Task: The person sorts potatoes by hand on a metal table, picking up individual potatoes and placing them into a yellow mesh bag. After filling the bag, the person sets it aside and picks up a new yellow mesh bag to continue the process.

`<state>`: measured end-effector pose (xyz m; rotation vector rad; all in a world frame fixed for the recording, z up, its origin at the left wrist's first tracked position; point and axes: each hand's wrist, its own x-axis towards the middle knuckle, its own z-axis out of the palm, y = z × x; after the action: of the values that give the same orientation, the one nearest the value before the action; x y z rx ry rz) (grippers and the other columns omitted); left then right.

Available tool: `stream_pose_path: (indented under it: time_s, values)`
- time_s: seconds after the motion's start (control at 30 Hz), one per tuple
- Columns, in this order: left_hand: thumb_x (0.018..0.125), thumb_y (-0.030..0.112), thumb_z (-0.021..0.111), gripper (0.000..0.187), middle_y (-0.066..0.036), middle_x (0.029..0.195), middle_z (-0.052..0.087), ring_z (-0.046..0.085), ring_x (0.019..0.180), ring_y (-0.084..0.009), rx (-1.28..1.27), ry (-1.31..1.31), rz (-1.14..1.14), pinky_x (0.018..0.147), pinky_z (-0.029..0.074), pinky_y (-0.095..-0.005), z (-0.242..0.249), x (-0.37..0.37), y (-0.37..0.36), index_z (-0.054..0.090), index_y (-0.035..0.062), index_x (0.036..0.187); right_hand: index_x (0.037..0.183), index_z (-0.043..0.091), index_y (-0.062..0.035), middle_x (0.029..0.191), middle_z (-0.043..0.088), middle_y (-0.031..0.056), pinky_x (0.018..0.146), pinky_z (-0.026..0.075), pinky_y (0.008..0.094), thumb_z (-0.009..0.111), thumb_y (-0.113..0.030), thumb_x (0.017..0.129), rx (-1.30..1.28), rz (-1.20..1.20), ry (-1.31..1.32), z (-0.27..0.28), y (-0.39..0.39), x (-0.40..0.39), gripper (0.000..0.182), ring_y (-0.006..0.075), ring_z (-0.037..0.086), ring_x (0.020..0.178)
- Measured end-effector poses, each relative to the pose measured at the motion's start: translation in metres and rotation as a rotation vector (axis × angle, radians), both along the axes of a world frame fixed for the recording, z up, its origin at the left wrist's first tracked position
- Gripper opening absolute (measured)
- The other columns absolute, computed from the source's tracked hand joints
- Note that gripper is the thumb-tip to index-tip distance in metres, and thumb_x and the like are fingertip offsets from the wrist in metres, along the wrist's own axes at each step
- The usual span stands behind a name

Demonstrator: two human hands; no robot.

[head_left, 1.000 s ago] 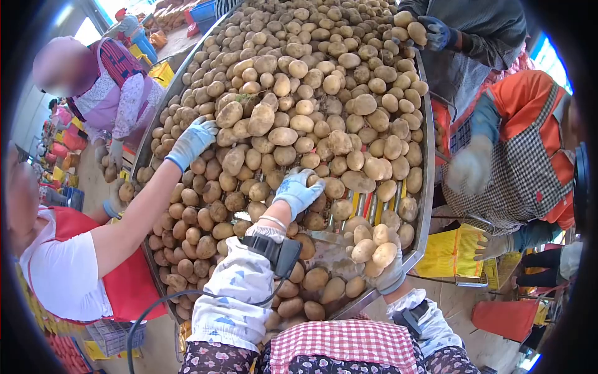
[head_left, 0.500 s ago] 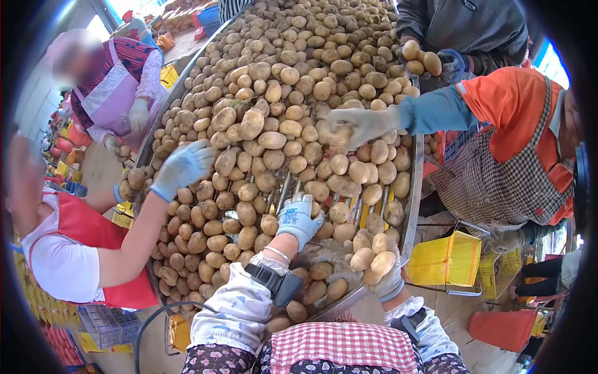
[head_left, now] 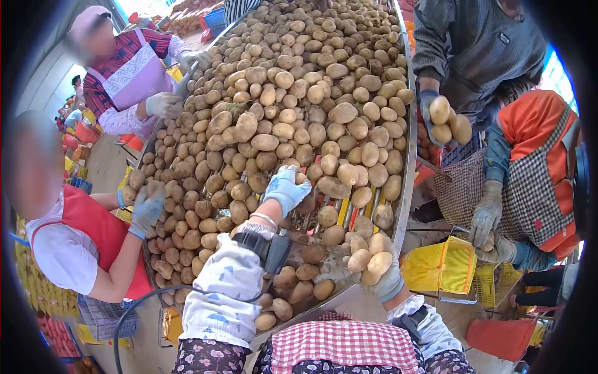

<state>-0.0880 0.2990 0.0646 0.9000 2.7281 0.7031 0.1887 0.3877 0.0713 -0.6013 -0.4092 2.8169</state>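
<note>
My left hand (head_left: 285, 192), in a pale blue and white glove, reaches over the middle of the sorting table. Its fingers curl around a potato (head_left: 302, 179) among the others. Low on the right, beside the table's near corner, my gloved right hand (head_left: 389, 282) cradles several potatoes (head_left: 369, 254) against its palm and fingers. Between the two hands, a few potatoes (head_left: 307, 272) lie on the near end of the table. Rollers (head_left: 344, 212) show through a gap in the heap, just right of my left hand.
A metal rim (head_left: 406, 187) edges the potato-covered table. To the right hangs a yellow mesh bag (head_left: 441, 265), with a red container (head_left: 500, 338) beyond it. Co-workers stand along both sides; one in a red apron (head_left: 93, 234) works at the left edge. A grey crate (head_left: 109, 321) sits below.
My left hand has moved forward and slightly left, closing on a potato. My right hand stays nearly still. The orange-sleeved co-worker's hand has left the table; the red-aproned one's raised hand has drawn back.
</note>
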Motion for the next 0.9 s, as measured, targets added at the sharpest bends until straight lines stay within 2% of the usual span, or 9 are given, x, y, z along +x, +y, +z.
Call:
stream_pose_path:
  time_s: [0.13,0.2,0.23,0.37,0.47,0.57,0.8,0.87,0.9]
  values:
    - [0.076,0.038,0.067,0.055,-0.018,0.125,0.052,0.055,0.111,-0.0365,-0.144,-0.055,-0.084,0.096,0.046,-0.0419,0.005,0.014,0.011,0.058,0.0106,0.123,0.120,0.054,-0.0079,0.113,0.059,0.0095,0.086,0.050,0.0453,0.057,-0.043,0.090,0.004,0.020,0.045,-0.008,-0.007,0.002,0.046,0.0276,0.057,0.107]
    - [0.076,0.038,0.068,0.059,-0.017,0.134,0.044,0.051,0.116,-0.0382,-0.386,-0.004,-0.138,0.097,0.045,-0.0455,0.012,0.025,0.016,0.055,0.0134,0.128,0.125,0.052,-0.0067,0.114,0.060,0.0088,0.087,0.050,0.0454,0.059,-0.042,0.089,0.009,0.006,0.033,-0.007,-0.012,0.005,0.051,0.0276,0.057,0.108]
    - [0.075,0.040,0.069,0.064,-0.017,0.141,0.035,0.047,0.121,-0.0396,-0.397,-0.028,-0.109,0.098,0.044,-0.0475,0.007,0.029,0.017,0.052,0.0148,0.131,0.125,0.053,-0.0068,0.114,0.060,0.0078,0.086,0.050,0.0443,0.060,-0.041,0.088,-0.036,-0.001,0.039,0.001,-0.015,0.004,0.051,0.0268,0.057,0.108]
    - [0.075,0.042,0.068,0.074,-0.023,0.138,0.040,0.047,0.123,-0.0402,-0.285,-0.109,0.048,0.100,0.043,-0.0460,0.003,0.030,0.012,0.043,0.0195,0.141,0.120,0.055,-0.0106,0.115,0.060,0.0060,0.081,0.051,0.0426,0.060,-0.038,0.088,-0.233,-0.070,-0.006,0.012,-0.023,0.011,0.043,0.0247,0.057,0.106]
    - [0.076,0.043,0.067,0.083,-0.023,0.138,0.042,0.049,0.122,-0.0383,-0.463,-0.140,-0.043,0.099,0.044,-0.0468,0.006,0.024,0.006,0.029,0.0275,0.147,0.109,0.059,-0.0148,0.114,0.060,0.0057,0.078,0.051,0.0429,0.059,-0.037,0.090,-0.264,-0.133,-0.009,0.006,-0.030,0.017,0.029,0.0251,0.057,0.103]
    - [0.076,0.044,0.066,0.085,-0.022,0.137,0.042,0.050,0.121,-0.0378,-0.494,-0.129,-0.134,0.098,0.044,-0.0475,0.004,0.010,0.008,0.026,0.0266,0.148,0.098,0.060,-0.0160,0.109,0.060,0.0072,0.076,0.052,0.0456,0.057,-0.037,0.091,-0.157,-0.183,-0.021,0.005,-0.043,0.023,0.023,0.0283,0.058,0.098]
    - [0.072,0.042,0.067,0.081,-0.020,0.136,0.043,0.053,0.118,-0.0372,-0.439,-0.085,-0.137,0.096,0.045,-0.0491,0.000,0.012,0.005,0.035,0.0225,0.144,0.101,0.060,-0.0129,0.100,0.062,0.0074,0.073,0.055,0.0450,0.059,-0.034,0.089,-0.186,-0.220,-0.090,0.014,-0.059,0.039,0.024,0.0295,0.062,0.087]
    - [0.072,0.041,0.068,0.078,-0.020,0.136,0.043,0.053,0.119,-0.0359,-0.395,-0.062,-0.169,0.097,0.044,-0.0495,0.004,0.013,-0.004,0.038,0.0229,0.141,0.101,0.060,-0.0105,0.099,0.062,0.0069,0.071,0.055,0.0424,0.061,-0.034,0.088,-0.039,-0.217,0.015,0.010,-0.063,0.049,0.027,0.0278,0.062,0.083]
    - [0.072,0.038,0.068,0.076,-0.021,0.135,0.044,0.053,0.118,-0.0367,-0.351,-0.081,-0.174,0.097,0.044,-0.0493,0.004,0.012,-0.006,0.039,0.0227,0.141,0.099,0.057,-0.0118,0.103,0.059,0.0081,0.080,0.052,0.0459,0.057,-0.030,0.089,0.191,-0.232,-0.138,0.011,-0.065,0.051,0.021,0.0307,0.059,0.094]
